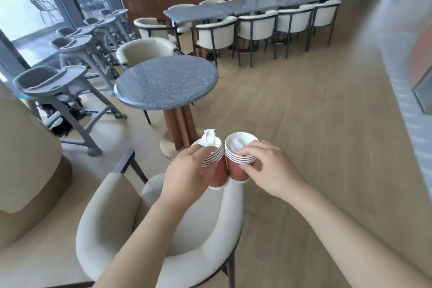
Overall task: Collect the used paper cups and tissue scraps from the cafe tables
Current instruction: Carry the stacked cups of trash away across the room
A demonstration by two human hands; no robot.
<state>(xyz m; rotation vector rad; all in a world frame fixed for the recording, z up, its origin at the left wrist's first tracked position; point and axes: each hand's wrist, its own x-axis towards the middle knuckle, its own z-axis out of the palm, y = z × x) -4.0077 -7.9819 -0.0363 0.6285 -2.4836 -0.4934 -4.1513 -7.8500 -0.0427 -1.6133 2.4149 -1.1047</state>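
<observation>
2 forearms are visible, and both are bare along all the length that the view shows. The left hand (187, 169) and the right hand (268, 168) are bare also, uncovered to the fingertips.

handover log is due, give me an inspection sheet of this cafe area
surface: round grey speckled table ahead; long grey rectangular table behind it
job's things: left stack of red paper cups with white tissue wad sticking out; right stack of red paper cups with white tissue scrap inside; stacks touch
clutter: nothing seen
hands: left hand grips left stack; right hand grips right stack
cables: nothing seen
surroundings: cream upholstered armchair below the hands; grey high chairs by the windows
</observation>
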